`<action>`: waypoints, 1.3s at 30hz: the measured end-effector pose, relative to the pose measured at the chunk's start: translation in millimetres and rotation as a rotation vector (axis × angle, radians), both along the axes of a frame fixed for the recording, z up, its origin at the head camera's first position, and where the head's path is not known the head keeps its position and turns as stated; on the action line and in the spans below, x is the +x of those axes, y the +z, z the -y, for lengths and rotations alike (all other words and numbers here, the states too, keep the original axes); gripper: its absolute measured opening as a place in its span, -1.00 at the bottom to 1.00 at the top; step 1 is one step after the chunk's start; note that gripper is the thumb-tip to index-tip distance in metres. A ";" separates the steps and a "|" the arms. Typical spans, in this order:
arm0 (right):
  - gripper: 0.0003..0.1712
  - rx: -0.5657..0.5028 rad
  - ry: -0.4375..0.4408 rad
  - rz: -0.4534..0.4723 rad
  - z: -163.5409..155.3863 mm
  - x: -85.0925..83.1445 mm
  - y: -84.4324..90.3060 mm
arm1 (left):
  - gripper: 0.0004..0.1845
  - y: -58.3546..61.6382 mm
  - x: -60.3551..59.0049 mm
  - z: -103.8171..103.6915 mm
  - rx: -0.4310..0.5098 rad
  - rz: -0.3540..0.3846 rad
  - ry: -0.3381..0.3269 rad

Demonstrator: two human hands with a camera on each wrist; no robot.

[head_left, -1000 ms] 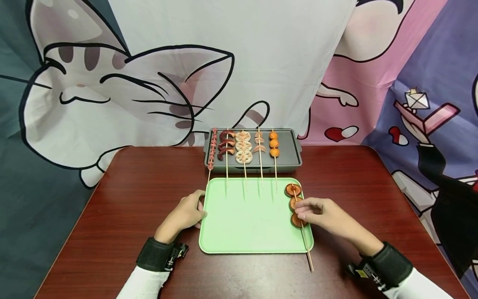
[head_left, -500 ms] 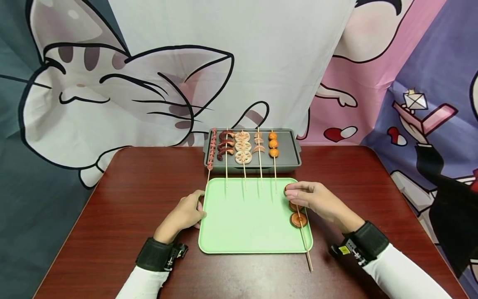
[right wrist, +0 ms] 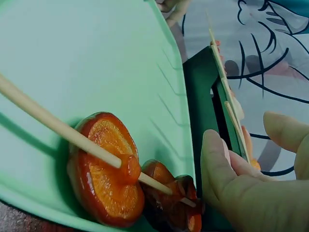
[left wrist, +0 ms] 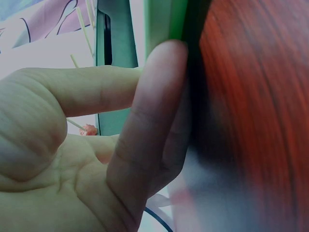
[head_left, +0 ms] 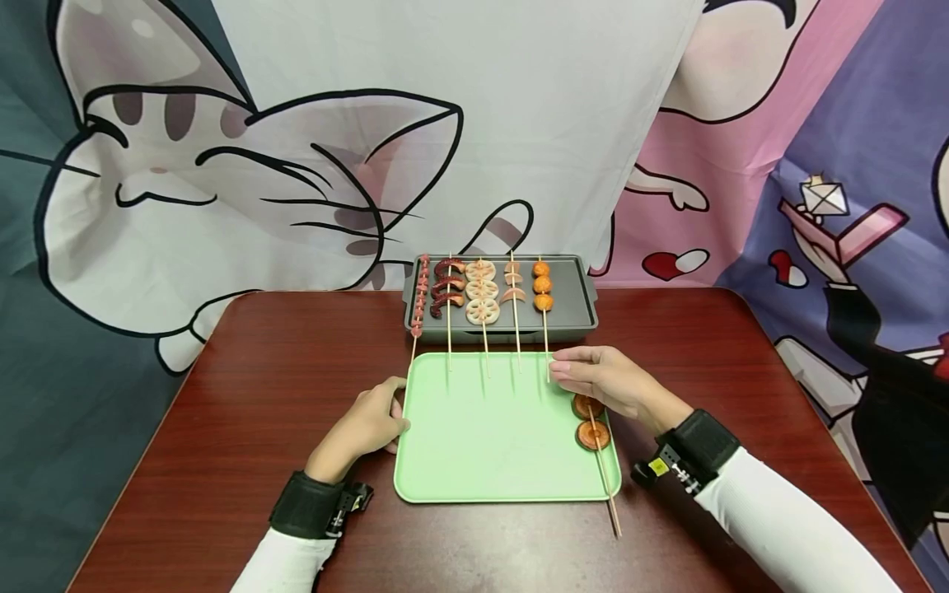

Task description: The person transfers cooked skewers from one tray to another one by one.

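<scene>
My left hand [head_left: 368,416] grips the left rim of the light green tray [head_left: 504,436], its fingertips at the edge in the left wrist view. My right hand [head_left: 615,377] hovers over the tray's far right corner, thumb and fingers apart. Its fingertips are right at the stick of the orange ball skewer [head_left: 544,284]. Below that hand, a skewer of brown mushroom-like slices [head_left: 593,435] lies along the tray's right side, its stick jutting over the near rim. The hand hides its far slice in the head view; the slices [right wrist: 108,169] look glossy in the right wrist view.
Behind the tray stands a grey grill pan [head_left: 574,301]. Across it lie skewers of pink pieces [head_left: 420,295], octopus-like tentacles [head_left: 449,288], lotus root slices [head_left: 482,290] and pale curved slices [head_left: 514,280], sticks reaching over the tray. All stand on a brown table [head_left: 296,346].
My right hand has left the mushroom-like skewer and moved away from me and leftward, to the stick of the orange ball skewer. My left hand stays at the tray's rim.
</scene>
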State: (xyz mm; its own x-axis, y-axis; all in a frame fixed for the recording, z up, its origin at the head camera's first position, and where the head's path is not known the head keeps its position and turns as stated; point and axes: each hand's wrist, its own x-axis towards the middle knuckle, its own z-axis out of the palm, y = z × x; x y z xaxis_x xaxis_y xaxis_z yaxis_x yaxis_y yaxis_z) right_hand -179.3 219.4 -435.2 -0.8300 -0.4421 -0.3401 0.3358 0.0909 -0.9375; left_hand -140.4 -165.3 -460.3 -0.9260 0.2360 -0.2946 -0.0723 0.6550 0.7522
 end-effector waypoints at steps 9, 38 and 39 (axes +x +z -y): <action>-0.35 -0.084 -0.028 0.068 9.6 -8.8 -4.2 | -0.33 -0.7 -0.4 0.7 -0.003 0.000 0.005; -0.60 0.017 -0.052 0.032 24.4 -24.7 -2.1 | -0.32 1.1 0.8 -0.4 0.003 0.002 0.013; -0.60 0.019 -0.052 0.029 24.5 -24.9 -1.9 | -0.32 1.2 0.7 -0.2 0.003 0.002 0.013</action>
State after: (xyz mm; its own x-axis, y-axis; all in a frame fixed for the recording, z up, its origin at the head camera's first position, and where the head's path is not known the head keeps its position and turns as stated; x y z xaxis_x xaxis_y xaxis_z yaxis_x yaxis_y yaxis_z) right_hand -204.2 194.9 -437.0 -0.8413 -0.3919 -0.3722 0.3677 0.0898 -0.9256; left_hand -139.8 -165.0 -459.1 -0.9283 0.2252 -0.2957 -0.0820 0.6520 0.7538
